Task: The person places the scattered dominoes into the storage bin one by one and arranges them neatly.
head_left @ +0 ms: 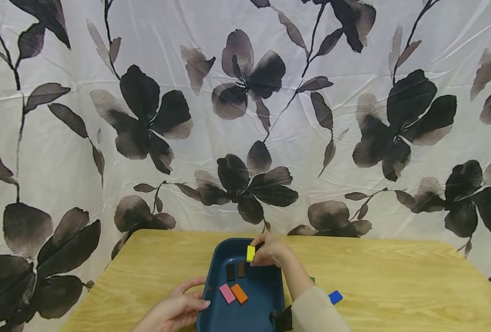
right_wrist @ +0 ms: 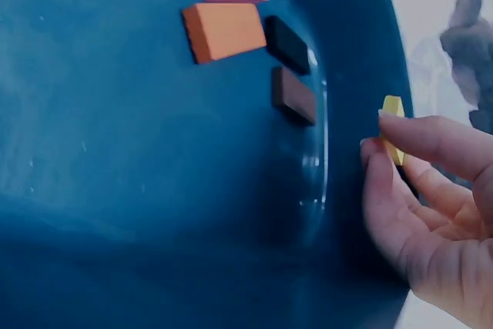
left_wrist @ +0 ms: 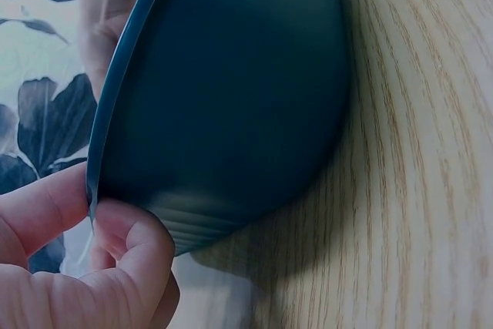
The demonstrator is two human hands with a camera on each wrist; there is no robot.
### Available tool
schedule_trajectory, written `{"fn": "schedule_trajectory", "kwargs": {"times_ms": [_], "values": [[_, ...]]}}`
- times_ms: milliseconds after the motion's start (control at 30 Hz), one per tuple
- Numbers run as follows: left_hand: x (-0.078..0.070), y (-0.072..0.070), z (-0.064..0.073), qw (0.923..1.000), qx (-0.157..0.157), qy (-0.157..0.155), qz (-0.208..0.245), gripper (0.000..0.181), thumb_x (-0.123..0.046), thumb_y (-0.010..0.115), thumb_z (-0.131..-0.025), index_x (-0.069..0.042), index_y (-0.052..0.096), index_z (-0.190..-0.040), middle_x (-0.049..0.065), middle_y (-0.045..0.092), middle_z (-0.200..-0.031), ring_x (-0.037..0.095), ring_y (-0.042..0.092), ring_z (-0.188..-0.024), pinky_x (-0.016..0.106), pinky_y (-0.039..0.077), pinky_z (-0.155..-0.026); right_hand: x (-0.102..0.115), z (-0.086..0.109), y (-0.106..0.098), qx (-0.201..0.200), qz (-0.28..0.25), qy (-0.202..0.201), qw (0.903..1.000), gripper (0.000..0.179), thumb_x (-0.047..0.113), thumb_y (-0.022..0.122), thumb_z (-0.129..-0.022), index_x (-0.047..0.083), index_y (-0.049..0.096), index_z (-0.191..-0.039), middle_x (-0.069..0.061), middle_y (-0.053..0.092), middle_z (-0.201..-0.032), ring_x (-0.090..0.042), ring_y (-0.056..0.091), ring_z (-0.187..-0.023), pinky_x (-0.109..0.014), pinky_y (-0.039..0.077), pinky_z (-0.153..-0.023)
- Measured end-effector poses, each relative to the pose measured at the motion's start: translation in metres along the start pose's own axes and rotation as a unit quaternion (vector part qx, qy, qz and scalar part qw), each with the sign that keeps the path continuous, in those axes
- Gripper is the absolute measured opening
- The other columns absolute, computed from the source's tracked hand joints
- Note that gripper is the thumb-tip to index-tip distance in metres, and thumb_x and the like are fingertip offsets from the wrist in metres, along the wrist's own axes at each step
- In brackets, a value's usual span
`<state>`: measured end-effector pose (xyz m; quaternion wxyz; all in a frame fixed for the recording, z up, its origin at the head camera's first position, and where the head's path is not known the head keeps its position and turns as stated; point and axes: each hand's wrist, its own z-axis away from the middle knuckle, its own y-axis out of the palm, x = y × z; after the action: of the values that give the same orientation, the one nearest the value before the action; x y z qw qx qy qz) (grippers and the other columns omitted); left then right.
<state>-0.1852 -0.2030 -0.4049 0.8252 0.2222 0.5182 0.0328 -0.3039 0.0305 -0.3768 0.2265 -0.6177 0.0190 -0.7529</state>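
A dark blue tub (head_left: 262, 295) stands on the table, and its left rim is pinched between the thumb and fingers of my left hand (head_left: 180, 305). The left wrist view shows that thumb curled at the rim (left_wrist: 104, 136). Over the far end of the tub, my right hand (head_left: 272, 250) pinches a small yellow block (head_left: 250, 253) between thumb and fingertips. On the tub's floor lie a pink block (head_left: 227, 293) and an orange block (head_left: 239, 293), side by side. Beyond them are a black block (head_left: 230, 272) and a brown block (head_left: 241, 269).
To the right of the tub, a blue block (head_left: 335, 297) lies on the wooden table (head_left: 386, 286), and a green block (head_left: 313, 280) shows partly behind my right forearm. A black strap-like object (head_left: 282, 319) is at my right sleeve. A flowered cloth (head_left: 312, 138) hangs behind the table.
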Motion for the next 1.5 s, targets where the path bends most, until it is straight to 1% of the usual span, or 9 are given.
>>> {"fn": "schedule_trajectory", "kwargs": {"times_ms": [233, 400, 533, 767, 900, 1000, 1233, 1367, 1500], "values": [[0.002, 0.001, -0.004, 1.0000, 0.007, 0.007, 0.001, 0.069, 0.014, 0.056, -0.084, 0.005, 0.016, -0.139, 0.014, 0.062, -0.103, 0.018, 0.061, -0.087, 0.034, 0.050, -0.084, 0.000, 0.001, 0.005, 0.007, 0.049, -0.004, 0.9988, 0.048, -0.026, 0.070, -0.058, -0.005, 0.058, -0.100, -0.015, 0.053, -0.088, -0.024, 0.063, -0.065, -0.036, 0.055, -0.061], [0.001, 0.001, -0.002, 1.0000, 0.002, 0.008, -0.003, 0.067, 0.014, 0.057, -0.083, 0.005, 0.019, -0.138, 0.014, 0.062, -0.101, 0.018, 0.062, -0.086, 0.033, 0.051, -0.082, -0.001, 0.001, 0.009, 0.020, 0.069, -0.006, 0.9974, 0.047, -0.026, 0.070, -0.058, -0.004, 0.058, -0.098, -0.014, 0.053, -0.086, -0.020, 0.059, -0.061, -0.035, 0.055, -0.060], [0.001, 0.000, -0.001, 1.0000, 0.005, 0.008, 0.000, 0.066, 0.014, 0.057, -0.083, 0.005, 0.021, -0.137, 0.014, 0.061, -0.101, 0.017, 0.062, -0.085, 0.032, 0.051, -0.081, -0.002, 0.001, 0.012, 0.015, 0.088, -0.004, 0.9960, 0.046, -0.026, 0.070, -0.058, -0.004, 0.057, -0.096, -0.014, 0.052, -0.085, -0.020, 0.058, -0.058, -0.035, 0.055, -0.059], [0.001, 0.001, -0.001, 0.9998, 0.015, 0.007, 0.004, 0.067, 0.015, 0.054, -0.084, 0.005, 0.016, -0.138, 0.014, 0.060, -0.103, 0.019, 0.060, -0.087, 0.034, 0.050, -0.083, -0.004, 0.002, 0.018, -0.012, 0.175, 0.002, 0.9846, 0.042, -0.023, 0.074, -0.057, -0.001, 0.059, -0.090, -0.013, 0.054, -0.083, -0.020, 0.060, -0.055, -0.031, 0.053, -0.055], [0.001, 0.000, -0.001, 0.9997, 0.022, 0.000, 0.011, 0.070, 0.016, 0.052, -0.084, 0.006, 0.010, -0.140, 0.014, 0.059, -0.104, 0.018, 0.059, -0.087, 0.034, 0.050, -0.084, -0.005, 0.002, 0.019, -0.017, 0.196, -0.009, 0.9804, 0.042, -0.019, 0.076, -0.058, -0.001, 0.059, -0.092, -0.013, 0.056, -0.081, -0.019, 0.060, -0.053, -0.030, 0.053, -0.052], [0.000, 0.000, 0.000, 0.9996, 0.024, -0.002, 0.016, 0.071, 0.016, 0.052, -0.085, 0.005, 0.009, -0.140, 0.014, 0.059, -0.105, 0.018, 0.059, -0.087, 0.034, 0.049, -0.085, -0.003, 0.002, 0.018, -0.014, 0.174, -0.029, 0.9842, 0.042, -0.018, 0.074, -0.060, -0.003, 0.058, -0.096, -0.014, 0.055, -0.082, -0.020, 0.060, -0.056, -0.031, 0.053, -0.055], [0.000, 0.000, 0.001, 0.9998, 0.018, 0.000, -0.003, 0.069, 0.015, 0.055, -0.084, 0.006, 0.013, -0.139, 0.013, 0.061, -0.101, 0.018, 0.060, -0.086, 0.035, 0.050, -0.085, 0.008, 0.002, 0.007, 0.018, 0.047, -0.041, 0.9979, 0.044, -0.017, 0.072, -0.065, -0.007, 0.058, -0.105, -0.014, 0.057, -0.079, -0.019, 0.061, -0.063, -0.037, 0.055, -0.066], [0.000, 0.001, 0.000, 0.9997, 0.012, 0.007, -0.018, 0.067, 0.015, 0.055, -0.084, 0.006, 0.016, -0.138, 0.012, 0.063, -0.099, 0.018, 0.061, -0.086, 0.035, 0.050, -0.083, 0.016, 0.003, -0.007, 0.025, 0.015, -0.046, 0.9985, 0.045, -0.012, 0.072, -0.068, -0.006, 0.058, -0.110, -0.012, 0.060, -0.077, -0.017, 0.062, -0.063, -0.037, 0.055, -0.067], [-0.001, 0.001, 0.001, 0.9998, 0.007, 0.007, -0.019, 0.067, 0.015, 0.055, -0.083, 0.006, 0.018, -0.138, 0.012, 0.064, -0.099, 0.018, 0.061, -0.086, 0.036, 0.050, -0.083, 0.020, 0.006, -0.024, 0.022, 0.006, -0.045, 0.9987, 0.044, -0.008, 0.073, -0.069, -0.002, 0.059, -0.111, -0.011, 0.060, -0.079, -0.017, 0.060, -0.064, -0.035, 0.054, -0.067]]}}
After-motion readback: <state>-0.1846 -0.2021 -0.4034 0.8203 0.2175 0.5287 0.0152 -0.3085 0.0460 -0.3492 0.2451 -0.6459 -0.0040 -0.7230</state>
